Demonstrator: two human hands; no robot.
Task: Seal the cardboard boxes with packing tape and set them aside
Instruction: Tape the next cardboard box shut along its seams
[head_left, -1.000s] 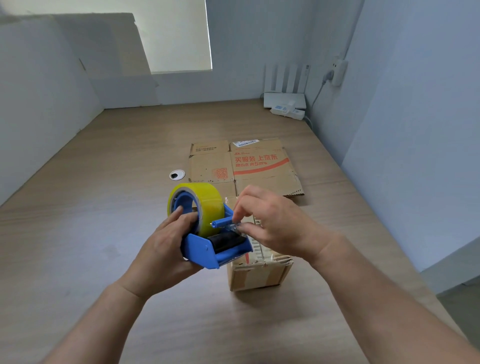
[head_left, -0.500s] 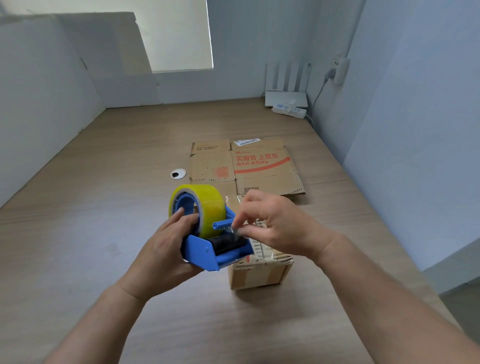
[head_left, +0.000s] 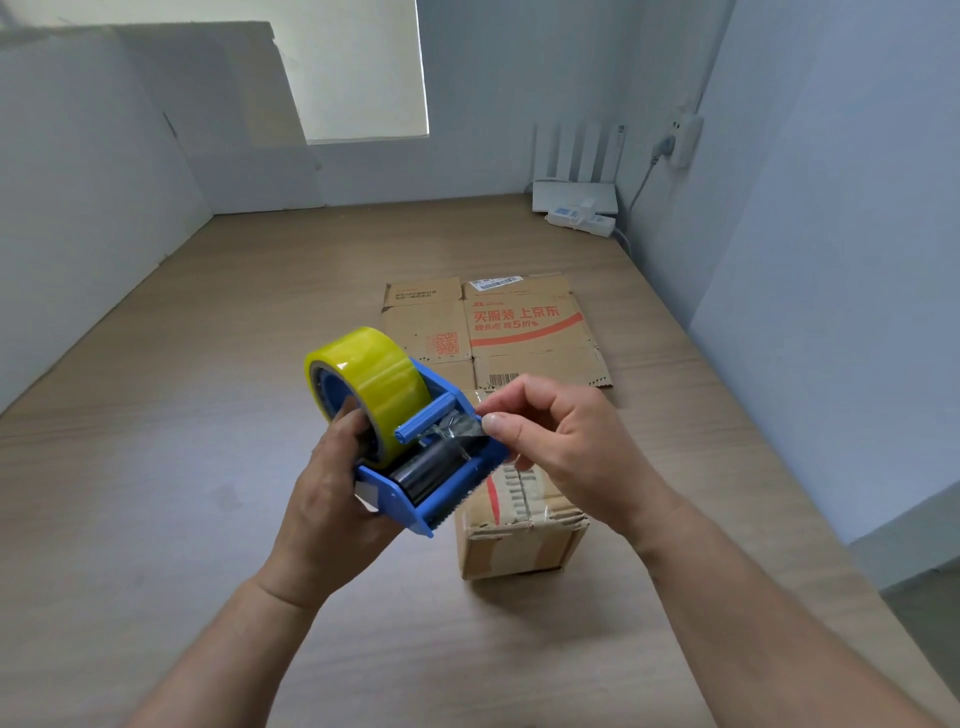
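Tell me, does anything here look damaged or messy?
Yes. The small cardboard box under the hands looks worn: its top seam is ragged, with crinkled old tape. The tape end pinched by the right hand is wrinkled rather than flat.

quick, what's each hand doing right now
Left hand: closed around the blue tape dispenser, holding it up.
Right hand: fingers pinching the loose tape end at the dispenser.
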